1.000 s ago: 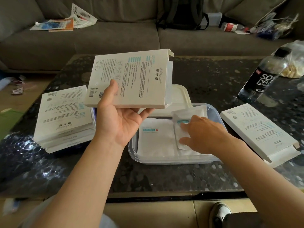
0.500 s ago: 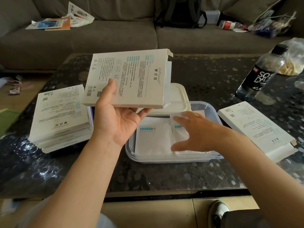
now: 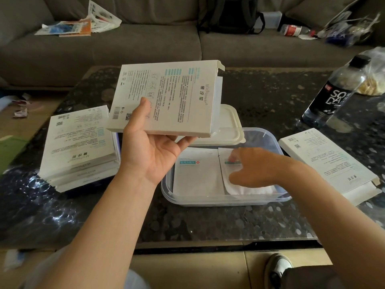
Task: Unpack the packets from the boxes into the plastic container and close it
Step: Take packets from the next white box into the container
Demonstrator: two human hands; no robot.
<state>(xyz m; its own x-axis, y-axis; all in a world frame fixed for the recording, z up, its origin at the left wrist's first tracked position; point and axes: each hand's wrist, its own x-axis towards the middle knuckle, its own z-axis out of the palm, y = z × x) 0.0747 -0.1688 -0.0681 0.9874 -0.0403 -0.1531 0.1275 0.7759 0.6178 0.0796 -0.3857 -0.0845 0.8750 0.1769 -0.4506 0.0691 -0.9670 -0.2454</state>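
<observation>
My left hand (image 3: 153, 151) grips a flat white box (image 3: 168, 99) from below, thumb on top, holding it above the table with its right end flap open. Under it a clear plastic container (image 3: 268, 200) holds white packets: one (image 3: 196, 174) lies flat on the left, a small stack (image 3: 248, 189) on the right. My right hand (image 3: 253, 166) reaches into the container with straight fingers resting on the right stack. The container's white lid (image 3: 229, 130) lies just behind, partly hidden by the box.
A stack of several white boxes (image 3: 79, 147) sits left of the container; one opened box (image 3: 331, 163) lies to its right. A dark soda bottle (image 3: 333, 92) and a plastic bag (image 3: 375, 76) stand at far right. A grey sofa (image 3: 145, 44) with clutter runs behind the table.
My right hand laid the packet it held down onto the right stack in the container and now rests flat on it. The left hand and box stayed put.
</observation>
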